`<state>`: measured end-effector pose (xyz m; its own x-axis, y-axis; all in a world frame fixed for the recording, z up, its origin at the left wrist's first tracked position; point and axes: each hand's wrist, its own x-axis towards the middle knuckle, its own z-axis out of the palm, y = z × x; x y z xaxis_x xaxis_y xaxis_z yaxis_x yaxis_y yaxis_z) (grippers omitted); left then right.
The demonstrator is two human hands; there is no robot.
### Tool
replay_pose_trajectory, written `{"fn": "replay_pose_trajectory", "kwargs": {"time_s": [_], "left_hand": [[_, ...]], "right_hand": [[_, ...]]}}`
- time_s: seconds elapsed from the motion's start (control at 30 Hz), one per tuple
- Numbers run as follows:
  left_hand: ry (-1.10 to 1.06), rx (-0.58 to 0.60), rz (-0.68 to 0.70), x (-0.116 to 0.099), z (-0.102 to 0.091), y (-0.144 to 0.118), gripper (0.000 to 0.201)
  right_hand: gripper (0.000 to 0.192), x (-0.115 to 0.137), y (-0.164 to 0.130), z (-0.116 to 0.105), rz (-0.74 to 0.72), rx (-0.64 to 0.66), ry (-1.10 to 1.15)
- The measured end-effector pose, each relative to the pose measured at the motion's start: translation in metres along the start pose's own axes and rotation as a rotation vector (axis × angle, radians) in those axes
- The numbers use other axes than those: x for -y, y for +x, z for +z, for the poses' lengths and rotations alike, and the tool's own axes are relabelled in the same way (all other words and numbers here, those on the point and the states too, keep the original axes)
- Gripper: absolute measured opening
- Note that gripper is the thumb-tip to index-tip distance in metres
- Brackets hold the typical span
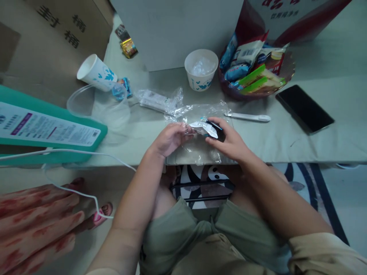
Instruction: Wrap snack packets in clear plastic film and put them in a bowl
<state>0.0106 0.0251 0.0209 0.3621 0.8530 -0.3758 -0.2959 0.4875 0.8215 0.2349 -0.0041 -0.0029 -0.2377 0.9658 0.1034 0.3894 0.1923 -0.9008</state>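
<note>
My right hand (pixel 231 141) was clamped on a small silvery packet (pixel 205 128), and my left hand (pixel 170 139) had fingers and thumb pinched together at its other end. The packet was between my hands, above a clear plastic wrapper (pixel 197 151) on the table (pixel 286 147). Beyond lay a slim white tool (pixel 252 117), then a paper bowl (pixel 200 82), a snack bowl (pixel 255 96) and a black phone (pixel 305 109).
</note>
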Motion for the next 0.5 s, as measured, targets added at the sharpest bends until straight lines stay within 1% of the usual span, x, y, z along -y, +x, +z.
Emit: {"fn": "replay_pose_trajectory", "kwargs": {"time_s": [0.1, 0.2, 0.3, 0.37, 0.43, 0.5], "left_hand": [[-0.059, 0.034, -0.005, 0.0014, 0.0034, 0.0035, 0.011], [-0.112, 0.099, -0.003, -0.0003, 0.0049, 0.0028, 0.010], [-0.123, 0.137, 0.000, -0.0030, 0.0031, 0.0000, 0.012], [-0.133, 0.092, -0.021, -0.0042, 0.0007, -0.0010, 0.011], [-0.139, -0.018, -0.044, -0.0048, -0.0017, -0.0005, 0.007], [-0.132, -0.141, -0.052, -0.0055, -0.0030, 0.0008, 0.006]], "right_hand": [[0.056, -0.0003, 0.0004, 0.0002, 0.054, 0.002, 0.084], [0.053, -0.0008, 0.0020, 0.0000, 0.111, -0.016, 0.185], [0.049, -0.0006, 0.0040, 0.0008, 0.125, -0.060, 0.215], [0.042, -0.0009, 0.0055, 0.0018, 0.111, -0.129, 0.171], [0.038, -0.0029, 0.0070, 0.0020, 0.099, -0.224, 0.092], [0.037, -0.0074, 0.0079, 0.0006, 0.092, -0.308, 0.044]]}}
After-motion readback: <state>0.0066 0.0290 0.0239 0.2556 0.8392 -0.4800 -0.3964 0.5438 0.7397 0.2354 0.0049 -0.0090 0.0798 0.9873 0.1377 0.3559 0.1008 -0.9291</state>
